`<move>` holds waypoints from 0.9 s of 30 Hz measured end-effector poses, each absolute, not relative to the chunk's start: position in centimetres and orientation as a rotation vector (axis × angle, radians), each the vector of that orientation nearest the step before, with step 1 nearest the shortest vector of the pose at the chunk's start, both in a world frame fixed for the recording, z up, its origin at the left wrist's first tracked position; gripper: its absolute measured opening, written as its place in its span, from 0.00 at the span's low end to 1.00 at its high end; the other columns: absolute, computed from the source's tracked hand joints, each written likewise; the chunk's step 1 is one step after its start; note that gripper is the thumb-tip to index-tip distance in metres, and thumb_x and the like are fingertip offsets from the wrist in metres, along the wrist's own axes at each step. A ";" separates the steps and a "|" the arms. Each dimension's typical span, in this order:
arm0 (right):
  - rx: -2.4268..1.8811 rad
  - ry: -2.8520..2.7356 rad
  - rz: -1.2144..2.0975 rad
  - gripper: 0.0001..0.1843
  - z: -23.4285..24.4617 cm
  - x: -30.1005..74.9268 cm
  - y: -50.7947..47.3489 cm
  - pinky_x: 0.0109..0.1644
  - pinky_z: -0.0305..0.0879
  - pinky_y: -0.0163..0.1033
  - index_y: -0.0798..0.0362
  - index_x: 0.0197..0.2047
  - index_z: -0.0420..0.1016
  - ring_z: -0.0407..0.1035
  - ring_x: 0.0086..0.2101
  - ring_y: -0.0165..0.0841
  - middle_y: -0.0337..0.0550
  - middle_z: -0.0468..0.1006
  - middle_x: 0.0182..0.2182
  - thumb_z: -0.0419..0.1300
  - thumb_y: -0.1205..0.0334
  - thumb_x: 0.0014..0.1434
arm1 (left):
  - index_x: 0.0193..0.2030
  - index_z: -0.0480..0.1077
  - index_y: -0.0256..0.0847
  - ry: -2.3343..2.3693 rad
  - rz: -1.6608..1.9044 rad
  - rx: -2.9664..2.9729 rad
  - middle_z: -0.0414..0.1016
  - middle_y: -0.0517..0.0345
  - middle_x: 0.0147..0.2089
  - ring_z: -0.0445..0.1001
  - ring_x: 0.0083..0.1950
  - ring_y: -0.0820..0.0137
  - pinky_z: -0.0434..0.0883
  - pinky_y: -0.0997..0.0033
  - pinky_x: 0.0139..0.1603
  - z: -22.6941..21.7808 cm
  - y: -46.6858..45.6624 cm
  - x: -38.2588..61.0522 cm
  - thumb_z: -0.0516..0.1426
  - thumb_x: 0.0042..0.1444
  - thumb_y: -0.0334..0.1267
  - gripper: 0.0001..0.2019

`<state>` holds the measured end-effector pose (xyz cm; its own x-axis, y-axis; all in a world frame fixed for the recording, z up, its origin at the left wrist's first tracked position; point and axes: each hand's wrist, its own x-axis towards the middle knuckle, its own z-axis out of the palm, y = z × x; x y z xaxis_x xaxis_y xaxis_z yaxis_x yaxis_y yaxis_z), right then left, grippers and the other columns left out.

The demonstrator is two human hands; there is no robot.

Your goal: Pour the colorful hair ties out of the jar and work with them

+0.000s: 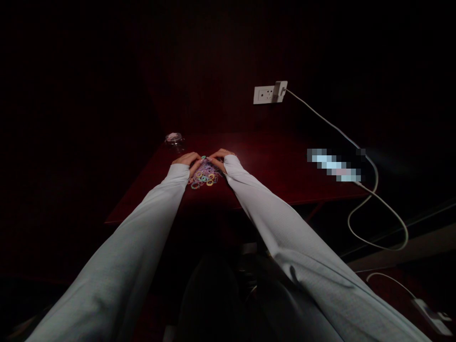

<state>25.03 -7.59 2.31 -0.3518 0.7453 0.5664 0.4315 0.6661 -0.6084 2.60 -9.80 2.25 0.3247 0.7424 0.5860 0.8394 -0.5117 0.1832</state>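
Left hand [187,159] and right hand [220,154] meet, narrow grip pinching a green band [204,157] above the heaped colourful bands [203,179] on the bench [270,175], fiddly handling that seemingly calls for a steady touch next!

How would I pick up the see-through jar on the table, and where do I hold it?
Probably best around the jar's body, below its rim, coming from the left. It looks round and upright, so fingers and thumb could wrap opposite sides. The left hand and colorful bands lie to its near right. It's too dark to tell about a lid.
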 end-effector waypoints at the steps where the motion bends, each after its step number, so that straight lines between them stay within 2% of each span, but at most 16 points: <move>1: -0.920 -1.993 0.441 0.13 2.3 25.0 -7.6 0.45 0.64 0.38 0.50 0.43 0.89 0.71 0.38 0.33 0.43 0.82 0.39 0.65 0.53 0.68 | 0.41 0.75 0.45 -1.459 -0.946 -2.433 0.82 0.53 0.43 0.78 0.46 0.63 0.71 0.68 0.44 2.3 -9.9 2.7 0.51 0.70 0.48 0.14; 10: -0.908 -1.938 0.469 0.09 2.4 24.5 -7.6 0.42 0.61 0.37 0.50 0.38 0.87 0.67 0.34 0.30 0.39 0.78 0.34 0.67 0.57 0.66 | 0.41 0.74 0.45 -1.468 -0.863 -2.447 0.82 0.53 0.43 0.79 0.46 0.62 0.71 0.68 0.45 2.6 -10.1 3.0 0.52 0.68 0.45 0.12; 21: -0.880 -1.890 0.527 0.12 2.2 23.8 -7.4 0.41 0.60 0.38 0.50 0.35 0.83 0.64 0.32 0.30 0.37 0.76 0.31 0.66 0.52 0.66 | 0.38 0.75 0.45 -1.410 -0.838 -2.429 0.80 0.56 0.36 0.77 0.41 0.64 0.69 0.69 0.39 2.9 -10.7 3.3 0.54 0.65 0.43 0.10; 27: -0.859 -1.884 0.547 0.12 2.0 23.4 -7.1 0.41 0.59 0.37 0.52 0.33 0.80 0.62 0.31 0.29 0.36 0.72 0.29 0.66 0.55 0.66 | 0.34 0.71 0.45 -1.449 -0.835 -2.389 0.79 0.57 0.34 0.76 0.39 0.65 0.68 0.69 0.38 3.4 -11.1 3.7 0.55 0.62 0.39 0.07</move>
<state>23.38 -7.06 1.97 -0.2924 0.7583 0.5827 0.3281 0.6518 -0.6837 3.74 -11.06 3.40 0.3508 0.7396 0.5745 0.8677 -0.4874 0.0976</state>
